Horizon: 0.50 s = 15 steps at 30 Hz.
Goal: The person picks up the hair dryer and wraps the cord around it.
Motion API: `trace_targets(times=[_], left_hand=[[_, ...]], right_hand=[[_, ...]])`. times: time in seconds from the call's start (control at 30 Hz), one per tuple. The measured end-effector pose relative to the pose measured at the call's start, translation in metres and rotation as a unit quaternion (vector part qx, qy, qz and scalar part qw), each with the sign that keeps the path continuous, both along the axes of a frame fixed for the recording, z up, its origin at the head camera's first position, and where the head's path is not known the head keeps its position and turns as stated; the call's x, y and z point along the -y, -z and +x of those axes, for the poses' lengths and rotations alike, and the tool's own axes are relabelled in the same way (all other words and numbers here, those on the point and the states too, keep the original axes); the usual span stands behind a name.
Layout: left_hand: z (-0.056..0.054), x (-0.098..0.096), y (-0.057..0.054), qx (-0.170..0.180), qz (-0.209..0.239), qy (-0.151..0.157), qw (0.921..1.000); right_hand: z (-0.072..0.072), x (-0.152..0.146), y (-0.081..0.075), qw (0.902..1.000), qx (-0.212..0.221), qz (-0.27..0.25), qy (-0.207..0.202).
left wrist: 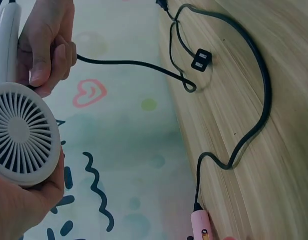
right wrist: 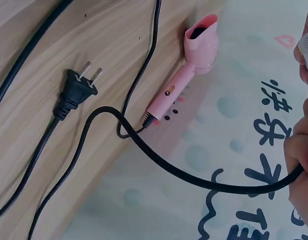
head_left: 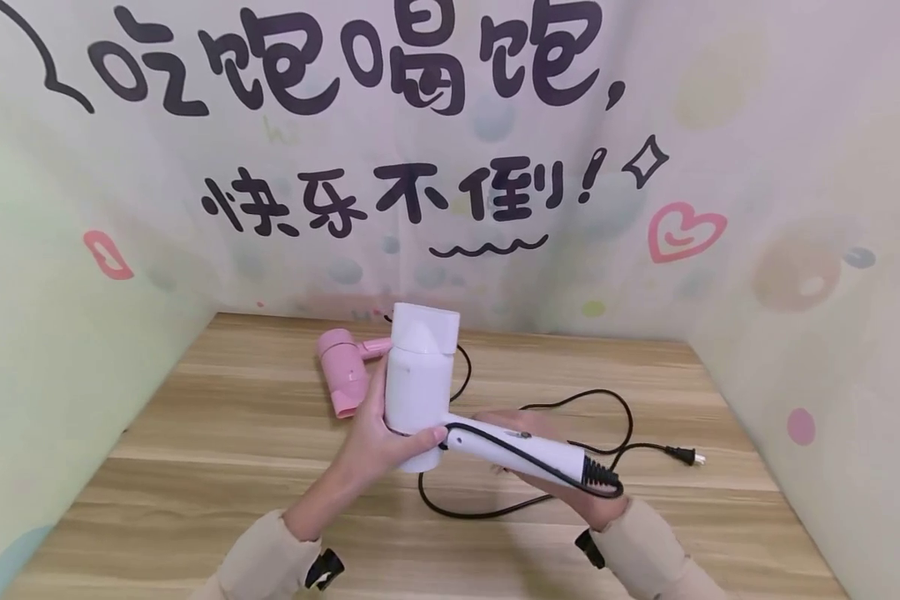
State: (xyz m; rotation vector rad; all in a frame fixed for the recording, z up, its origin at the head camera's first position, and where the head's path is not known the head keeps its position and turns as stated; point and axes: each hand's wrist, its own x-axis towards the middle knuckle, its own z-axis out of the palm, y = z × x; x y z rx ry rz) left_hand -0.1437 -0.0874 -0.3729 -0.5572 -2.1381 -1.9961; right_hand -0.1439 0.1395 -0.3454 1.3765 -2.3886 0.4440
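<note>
A white hair dryer [head_left: 420,383] is held up over the table, its nozzle pointing up and its handle slanting down to the right. My left hand [head_left: 375,442] grips its barrel from the left, with the thumb across the front near the handle joint. The round slatted intake grille [left wrist: 19,131] shows in the left wrist view. Behind the handle [head_left: 521,450], my right hand [head_left: 504,420] is partly hidden. In the right wrist view its curled fingers [right wrist: 299,145] hold the black power cord [right wrist: 208,187]. Part of the cord also runs along the handle.
A pink hair dryer [head_left: 342,371] lies on the wooden table [head_left: 232,400] at the back left. Black cord [head_left: 487,512] loops over the tabletop, with a two-pin plug [head_left: 682,455] at the right. A printed cloth [head_left: 307,275] hangs behind the table.
</note>
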Motion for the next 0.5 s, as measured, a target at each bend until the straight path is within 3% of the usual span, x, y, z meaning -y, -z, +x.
trace_targets(times=[0.03,0.07,0.1,0.17,0.27,0.5], left_hand=[[0.0,0.0,0.0,-0.012,-0.004,0.003,0.9999],[0.0,0.0,0.0,-0.019,-0.008,0.007,0.9998],[-0.001,0.0,0.0,-0.024,-0.014,0.01,0.9996],[-0.001,0.0,-0.001,-0.031,-0.023,0.015,0.9991],[-0.002,0.002,-0.002,-0.036,-0.035,0.023,0.9985],[-0.005,0.003,-0.002,-0.015,-0.076,0.048,0.9958]], right_hand=[[-0.002,-0.001,-0.001,0.9957,0.067,-0.056,-0.033],[-0.006,-0.002,-0.002,0.9903,0.114,-0.065,-0.046],[-0.01,-0.003,-0.001,0.9897,0.123,-0.053,-0.051],[-0.017,-0.005,0.0,0.993,0.105,-0.015,-0.052],[-0.025,-0.007,0.002,0.9964,0.077,0.032,-0.016],[-0.034,-0.014,0.002,0.998,-0.024,0.044,0.038]])
